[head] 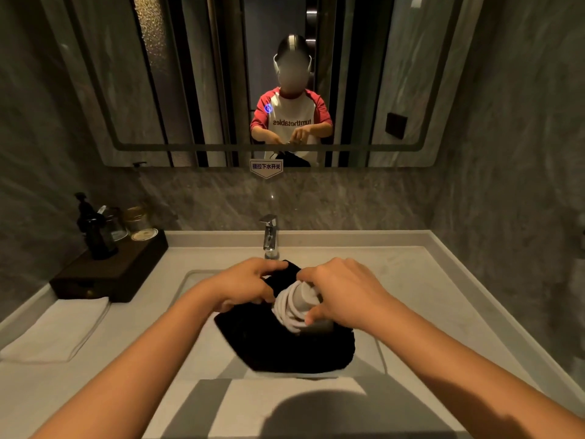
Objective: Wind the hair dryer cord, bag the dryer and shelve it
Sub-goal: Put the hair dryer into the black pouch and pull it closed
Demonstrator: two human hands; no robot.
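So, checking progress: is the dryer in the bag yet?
Partly: the cord-wrapped dryer sticks out of the black bag.

faucet (269, 232) blocks behind; right counter (411, 280) free

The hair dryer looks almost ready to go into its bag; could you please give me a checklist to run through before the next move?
1. Cord wound around the hair dryer: ok, white coils sit on the body.
2. Plug end tucked: cannot tell, hidden.
3. Black bag mouth open: cannot tell, the left hand grips its edge.
4. Dryer held firmly: ok, the right hand is on it.
5. Dryer inside the bag: not ok, the coils are exposed.
6. Shelf free: cannot tell, not in view.
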